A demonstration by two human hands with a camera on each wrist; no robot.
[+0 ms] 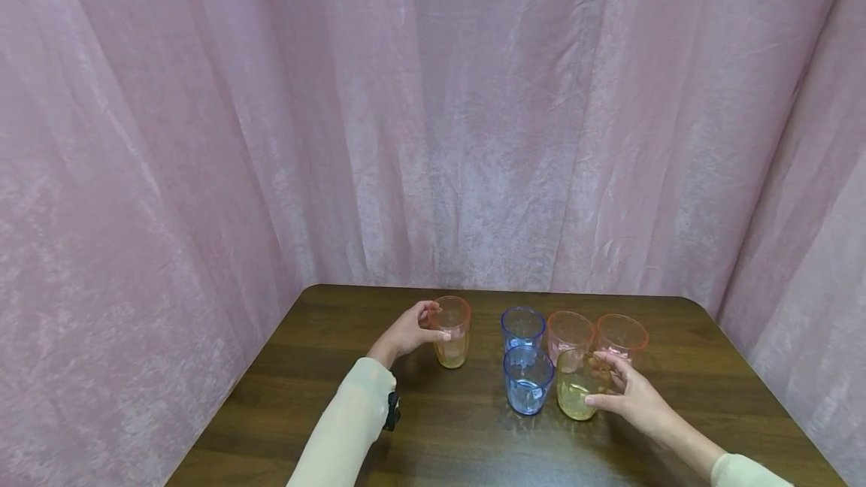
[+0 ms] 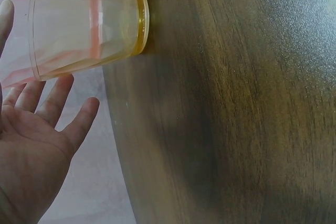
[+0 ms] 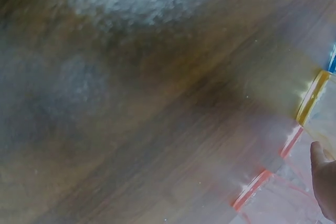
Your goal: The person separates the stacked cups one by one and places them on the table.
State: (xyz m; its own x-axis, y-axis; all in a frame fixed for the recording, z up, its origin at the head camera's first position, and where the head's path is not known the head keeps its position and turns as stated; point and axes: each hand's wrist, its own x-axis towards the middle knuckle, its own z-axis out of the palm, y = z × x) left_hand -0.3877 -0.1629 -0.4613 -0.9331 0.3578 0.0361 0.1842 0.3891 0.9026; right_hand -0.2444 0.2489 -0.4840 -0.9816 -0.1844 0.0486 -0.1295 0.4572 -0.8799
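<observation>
In the head view, my left hand (image 1: 410, 332) holds a clear pink cup (image 1: 451, 310) near its rim, thumb on the near side. That cup sits inside a clear yellow cup (image 1: 452, 355); the left wrist view shows the yellow cup's base (image 2: 142, 20) at the tabletop. On the right, my right hand (image 1: 632, 394) holds another yellow cup (image 1: 575, 389) between thumb and fingers. Beside it stands a blue cup (image 1: 528, 380), with a second blue cup (image 1: 522, 328) behind. Two pink cups, one (image 1: 567, 329) and another (image 1: 622, 333), stand behind the right hand's cup, partly hidden.
All the cups are on a dark wooden table (image 1: 304, 397) with rounded far corners. Pink curtains (image 1: 473, 134) hang behind it and along both sides. Bare wood lies between the left stack and the blue cups.
</observation>
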